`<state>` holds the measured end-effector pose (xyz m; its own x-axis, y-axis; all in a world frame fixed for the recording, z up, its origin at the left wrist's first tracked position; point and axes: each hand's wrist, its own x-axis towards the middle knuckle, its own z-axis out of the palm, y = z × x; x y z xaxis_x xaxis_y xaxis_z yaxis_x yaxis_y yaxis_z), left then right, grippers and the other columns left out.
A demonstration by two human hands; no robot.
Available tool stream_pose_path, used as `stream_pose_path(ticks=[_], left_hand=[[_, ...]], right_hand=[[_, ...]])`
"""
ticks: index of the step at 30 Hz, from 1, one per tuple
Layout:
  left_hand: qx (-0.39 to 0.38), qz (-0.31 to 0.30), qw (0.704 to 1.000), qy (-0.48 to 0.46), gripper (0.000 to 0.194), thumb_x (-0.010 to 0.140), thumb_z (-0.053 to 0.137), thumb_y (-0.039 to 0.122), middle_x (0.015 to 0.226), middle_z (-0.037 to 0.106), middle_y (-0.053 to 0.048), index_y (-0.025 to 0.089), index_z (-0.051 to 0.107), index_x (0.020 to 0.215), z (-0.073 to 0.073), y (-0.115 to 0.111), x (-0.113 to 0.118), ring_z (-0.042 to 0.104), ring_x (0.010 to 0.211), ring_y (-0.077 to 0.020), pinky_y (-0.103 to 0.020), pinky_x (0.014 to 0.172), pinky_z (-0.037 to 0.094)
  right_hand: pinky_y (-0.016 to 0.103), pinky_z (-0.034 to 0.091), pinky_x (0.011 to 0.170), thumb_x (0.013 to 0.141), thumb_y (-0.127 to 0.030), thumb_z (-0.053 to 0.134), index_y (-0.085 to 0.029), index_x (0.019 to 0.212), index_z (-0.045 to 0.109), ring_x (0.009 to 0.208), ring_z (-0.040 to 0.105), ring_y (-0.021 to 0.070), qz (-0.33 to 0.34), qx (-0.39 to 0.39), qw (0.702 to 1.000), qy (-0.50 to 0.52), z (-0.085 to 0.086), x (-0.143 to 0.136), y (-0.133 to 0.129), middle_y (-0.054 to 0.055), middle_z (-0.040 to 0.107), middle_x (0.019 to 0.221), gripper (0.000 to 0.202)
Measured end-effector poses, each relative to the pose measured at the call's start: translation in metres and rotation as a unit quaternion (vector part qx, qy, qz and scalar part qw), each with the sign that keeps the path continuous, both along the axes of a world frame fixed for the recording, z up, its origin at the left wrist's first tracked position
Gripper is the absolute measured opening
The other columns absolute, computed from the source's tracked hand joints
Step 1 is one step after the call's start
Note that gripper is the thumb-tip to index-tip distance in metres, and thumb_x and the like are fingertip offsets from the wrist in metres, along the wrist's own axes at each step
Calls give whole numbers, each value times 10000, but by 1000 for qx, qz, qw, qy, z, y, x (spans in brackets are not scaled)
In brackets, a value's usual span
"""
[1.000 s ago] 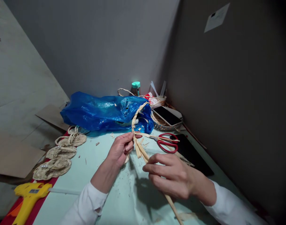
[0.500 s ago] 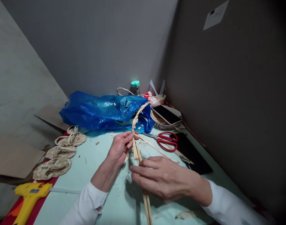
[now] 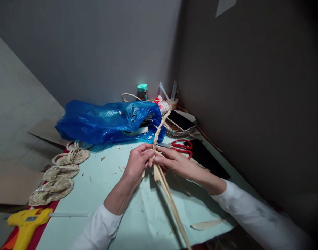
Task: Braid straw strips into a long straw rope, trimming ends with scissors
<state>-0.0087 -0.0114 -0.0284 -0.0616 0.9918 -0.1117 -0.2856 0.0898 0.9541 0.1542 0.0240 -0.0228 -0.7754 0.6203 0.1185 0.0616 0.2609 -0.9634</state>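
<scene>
A pale braided cord of dried plant fibre rises from between my hands toward the back of the table. My left hand pinches the braid at its lower end, thumb and fingers closed. My right hand is at the same spot, its thumb and fingers closed on the strands just beside my left fingertips. Long flat loose strands hang from this point down toward the front edge. Red-handled scissors lie just behind my right hand, partly covered by it.
A blue plastic bag lies at the back. Coiled braids line the left edge, near a yellow glue gun. A phone rests on a round basket at the back right. A black flat tablet-like object lies below it.
My right hand has moved up and away from the lower strands to join my left hand at the braid's end. The loose strands now slant to the right. The view has shifted slightly.
</scene>
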Motion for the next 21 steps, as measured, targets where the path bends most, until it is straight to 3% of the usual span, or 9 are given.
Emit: stream_pose_path(ticks=[5,8,12,16,21], left_hand=[[25,16,999,27,253,716,733,273,519,597,37,123,614,883,1,-2,3,376,377,-26,-164,453,348],[31,19,999,32,239,735,719,277,582,634,15,131,606,886,1,-2,5,376,392,-25,-168,469,360],[24,13,1000,0,228,739,727,273,589,626,10,117,611,858,1,-2,1,346,393,-1,-140,465,329],[0,2,999,-54,239,738,736,257,598,608,20,100,626,881,-1,0,-7,270,368,29,-118,397,183],[-11,16,997,-75,263,703,756,241,682,666,-24,90,623,872,1,1,-10,293,365,33,-117,380,190]], right_hand=[[311,448,851,913,-374,547,-133,846,667,883,611,194,-10,-83,993,84,-11,-11,0,56,671,895,278],[319,425,890,878,-325,601,-133,934,652,943,607,206,-66,-68,991,94,-11,-13,-2,57,673,942,206],[285,418,823,828,-329,667,-167,1072,604,948,584,189,-115,-84,988,56,-6,-7,-2,37,646,1015,299],[247,395,689,778,-311,719,-193,1106,556,768,551,136,-62,-168,982,67,1,1,1,-16,604,846,385],[263,408,780,712,-203,769,-184,1113,531,817,565,131,-20,-257,958,128,0,5,6,-8,617,858,467]])
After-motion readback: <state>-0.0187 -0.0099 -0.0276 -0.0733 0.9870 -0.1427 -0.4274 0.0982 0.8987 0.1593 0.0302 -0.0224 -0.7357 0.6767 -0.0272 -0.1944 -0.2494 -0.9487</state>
